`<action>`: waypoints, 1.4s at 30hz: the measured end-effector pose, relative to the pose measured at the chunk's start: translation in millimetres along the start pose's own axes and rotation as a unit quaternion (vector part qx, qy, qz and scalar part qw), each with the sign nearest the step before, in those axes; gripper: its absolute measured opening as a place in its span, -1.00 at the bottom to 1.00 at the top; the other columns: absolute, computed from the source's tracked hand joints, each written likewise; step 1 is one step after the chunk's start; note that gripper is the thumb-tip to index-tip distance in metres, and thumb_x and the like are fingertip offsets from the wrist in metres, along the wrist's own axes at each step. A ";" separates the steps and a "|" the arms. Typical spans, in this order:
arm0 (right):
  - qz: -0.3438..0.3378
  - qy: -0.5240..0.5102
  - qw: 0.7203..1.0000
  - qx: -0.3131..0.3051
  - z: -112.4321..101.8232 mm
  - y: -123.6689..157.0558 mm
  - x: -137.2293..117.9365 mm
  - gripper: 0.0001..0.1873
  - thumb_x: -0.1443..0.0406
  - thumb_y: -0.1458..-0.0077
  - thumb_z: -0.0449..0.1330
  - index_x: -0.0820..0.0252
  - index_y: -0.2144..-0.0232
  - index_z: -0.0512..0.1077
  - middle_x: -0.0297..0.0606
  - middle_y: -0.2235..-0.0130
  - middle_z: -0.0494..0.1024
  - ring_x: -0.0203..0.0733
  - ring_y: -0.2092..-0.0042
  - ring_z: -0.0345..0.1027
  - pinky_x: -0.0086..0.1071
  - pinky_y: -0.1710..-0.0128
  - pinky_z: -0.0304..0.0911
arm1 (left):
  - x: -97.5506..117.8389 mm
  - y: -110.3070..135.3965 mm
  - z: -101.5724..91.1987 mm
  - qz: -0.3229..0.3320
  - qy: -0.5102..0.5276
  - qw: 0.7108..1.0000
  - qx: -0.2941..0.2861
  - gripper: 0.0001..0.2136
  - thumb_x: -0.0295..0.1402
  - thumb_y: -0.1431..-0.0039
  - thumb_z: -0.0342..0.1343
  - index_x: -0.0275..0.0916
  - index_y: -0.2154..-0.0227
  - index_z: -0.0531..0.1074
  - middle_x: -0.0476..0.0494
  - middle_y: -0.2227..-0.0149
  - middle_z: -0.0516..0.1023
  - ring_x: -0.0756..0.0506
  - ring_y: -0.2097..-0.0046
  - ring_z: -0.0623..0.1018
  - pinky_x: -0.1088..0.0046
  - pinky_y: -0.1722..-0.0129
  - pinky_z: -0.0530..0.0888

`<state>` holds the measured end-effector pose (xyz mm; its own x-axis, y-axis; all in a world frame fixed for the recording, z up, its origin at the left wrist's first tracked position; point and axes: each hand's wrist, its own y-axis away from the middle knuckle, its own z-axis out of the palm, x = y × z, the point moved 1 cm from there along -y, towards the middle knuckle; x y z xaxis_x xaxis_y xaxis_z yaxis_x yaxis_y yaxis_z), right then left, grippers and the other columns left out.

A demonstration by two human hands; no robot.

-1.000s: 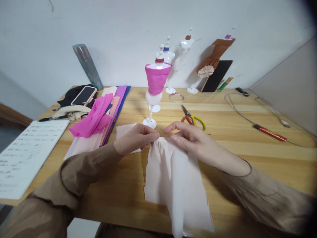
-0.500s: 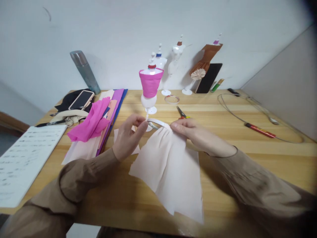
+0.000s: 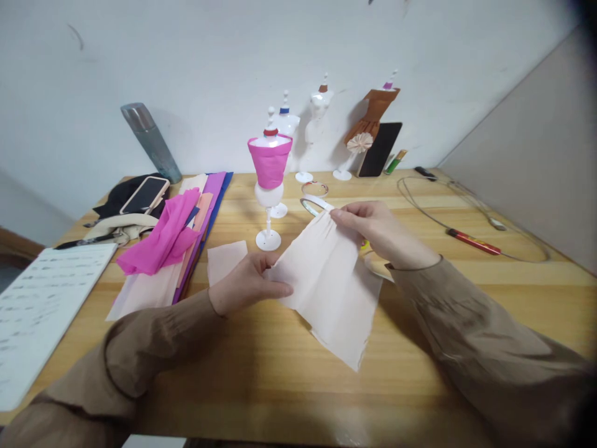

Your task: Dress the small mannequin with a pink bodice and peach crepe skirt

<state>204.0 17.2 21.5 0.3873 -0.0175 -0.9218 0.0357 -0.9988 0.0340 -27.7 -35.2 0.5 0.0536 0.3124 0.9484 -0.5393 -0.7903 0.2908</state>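
A pale pink sheet of thin crepe-like material (image 3: 326, 280) hangs between my hands, gathered into pleats at its top. My right hand (image 3: 389, 231) pinches that gathered top, where a curled white strip (image 3: 318, 202) sticks out to the left. At the sheet's left edge, my left hand (image 3: 247, 283) is closed on the material between thumb and fingers. Just beyond stands a small white dress form (image 3: 269, 195) wearing a bright pink wrap (image 3: 270, 168) around its torso. A smaller pale piece (image 3: 226, 258) lies beside my left hand. Scissors with a yellow handle (image 3: 365, 245) are mostly hidden behind my right hand.
To the left are folded coloured sheets (image 3: 215, 193), a pink cloth (image 3: 161, 239), a phone (image 3: 145, 195), a notebook (image 3: 51, 298) and a flask (image 3: 153, 143). More dress forms (image 3: 319, 109) and a tape roll (image 3: 315, 188) stand behind. A cable with a red tool (image 3: 473, 241) lies right.
My left hand has left the white strip's end and moved down to the sheet's left edge. The sheet is lifted and spread, its lower edge higher. The view has shifted slightly.
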 end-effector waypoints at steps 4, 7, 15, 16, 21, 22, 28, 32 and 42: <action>0.009 -0.005 1.000 0.014 1.2 -1.7 1.8 -0.63 0.07 0.02 0.22 0.20 0.65 0.30 -0.41 0.65 0.17 -0.41 0.60 0.00 -0.43 0.63 -0.12 | 1.5 -1.6 -0.5 0.010 -0.019 1.000 0.022 -0.78 -0.38 0.23 0.30 -0.36 0.48 0.44 -0.01 0.49 0.48 0.04 0.42 0.41 0.51 0.35 0.33; 0.015 -0.012 1.000 0.016 0.5 -2.9 4.4 -0.63 0.06 0.02 0.22 0.20 0.64 0.30 -0.41 0.65 0.19 -0.40 0.62 0.02 -0.43 0.65 -0.09 | 3.3 -1.8 -1.4 0.028 -0.075 0.996 0.031 -0.78 -0.34 0.20 0.28 -0.35 0.51 0.41 0.02 0.54 0.40 0.05 0.46 0.35 0.52 0.42 0.27; 0.007 0.020 0.999 0.028 2.4 -1.2 0.6 -0.62 0.08 0.01 0.20 0.21 0.66 0.28 -0.43 0.65 0.16 -0.41 0.60 0.02 -0.44 0.63 -0.09 | 8.5 -1.0 -8.0 0.088 -0.113 0.989 0.040 -0.72 -0.19 0.07 0.21 -0.30 0.53 0.30 0.04 0.53 0.31 0.05 0.45 0.31 0.52 0.45 0.22; 0.007 0.022 0.999 0.027 2.7 -0.7 -0.2 -0.62 0.09 0.01 0.21 0.21 0.67 0.28 -0.43 0.66 0.16 -0.41 0.60 0.01 -0.44 0.63 -0.09 | 10.3 -0.4 -8.9 0.089 -0.127 0.988 0.013 -0.72 -0.19 0.07 0.20 -0.31 0.56 0.30 0.04 0.54 0.29 0.05 0.46 0.30 0.52 0.45 0.22; 0.006 0.035 0.999 0.006 4.4 1.3 -0.2 -0.58 0.05 0.00 0.20 0.19 0.68 0.26 -0.44 0.66 0.15 -0.41 0.60 0.00 -0.43 0.62 -0.11 | 27.3 8.1 -12.1 0.076 -0.328 0.942 -0.006 -0.61 -0.08 -0.07 0.09 -0.31 0.65 0.31 0.06 0.63 0.19 0.07 0.52 0.22 0.51 0.51 0.16; 0.000 0.042 0.999 -0.006 5.3 2.3 0.0 -0.58 0.03 0.00 0.19 0.19 0.67 0.28 -0.43 0.66 0.16 -0.40 0.60 0.01 -0.43 0.62 -0.10 | 31.2 10.2 -13.0 0.104 -0.348 0.930 0.050 -0.60 -0.08 -0.12 0.04 -0.31 0.65 0.31 0.05 0.63 0.21 0.06 0.52 0.24 0.50 0.51 0.16; -0.046 0.094 0.988 -0.115 21.8 19.2 -4.9 -0.56 -0.03 -0.03 0.14 0.19 0.62 0.33 -0.42 0.66 0.19 -0.37 0.59 0.03 -0.42 0.61 -0.11 | 38.6 19.4 -12.2 0.399 -0.401 0.805 0.180 -0.84 -0.34 -0.21 0.03 -0.30 0.24 0.44 -0.20 0.19 0.54 -0.08 0.12 0.49 0.39 0.11 0.41; -0.097 0.104 0.973 -0.184 40.6 34.8 -12.1 -0.52 -0.02 -0.08 0.10 0.18 0.67 0.19 -0.46 0.65 0.08 -0.40 0.59 -0.06 -0.43 0.61 -0.17 | 31.5 14.9 -7.2 0.413 -0.459 0.780 0.102 -0.78 -0.39 -0.25 -0.03 -0.32 0.10 0.40 -0.27 0.10 0.53 -0.16 -0.10 0.40 0.25 -0.12 0.29; -0.117 0.018 0.961 -0.251 51.1 43.6 -12.0 -0.53 -0.01 -0.18 -0.03 0.20 0.38 0.50 -0.20 0.28 0.55 -0.12 0.20 0.39 -0.29 0.20 0.27 | 17.3 -3.2 -14.6 0.109 -0.377 0.919 0.025 -0.74 -0.33 -0.16 -0.06 -0.31 0.59 0.33 0.03 0.59 0.31 0.05 0.48 0.30 0.53 0.48 0.22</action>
<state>153.9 -28.4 14.4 0.3461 0.2156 -0.9131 0.5620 -0.8270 0.0178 -37.3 -19.6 14.2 0.5273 -0.2955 0.7966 -0.5684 -0.8196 0.0721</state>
